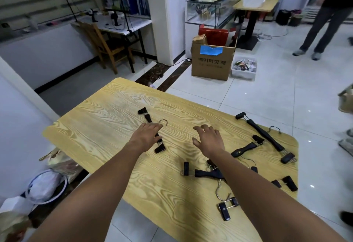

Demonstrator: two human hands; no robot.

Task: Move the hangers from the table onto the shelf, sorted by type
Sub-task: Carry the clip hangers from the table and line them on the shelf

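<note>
1. Closest in, both my arms [91, 194] run forward over the wooden counter [107, 108]. Just beside my right forearm, a small clip hanger [226, 210] lies by the counter's near edge.
2. My left hand [146, 134] lies over the far-left hanger [148, 117], which sits well apart from the rest. The fingers stretch forward along its bar toward the hook, thumb beside the bar. They are not visibly curled round it, and I cannot tell whether they touch it.
3. My right hand [209, 138] hangs over bare wood, fingers spread and a little bent, holding nothing.
4. The other hangers are scattered to the right of that hand:
   - a long bar hanger [265, 135] lies toward the far right corner;
   - a wide-shouldered hanger [244, 149] lies just beside my right wrist;
   - a second wide-shouldered hanger [202, 173] is partly under my forearm;
   - a pair of black clips [289, 183] sits near the right edge (my arm hides what they belong to).
5. I judge the task barely begun, if begun at all. Every hanger I can see is on the counter, none is lifted, and no grouping by type shows. I cannot pick out the shelf they are meant for, so I can't say whether any hangers are already on it. Nearly everything looks left to do: picking up, grouping and carrying over.
</note>
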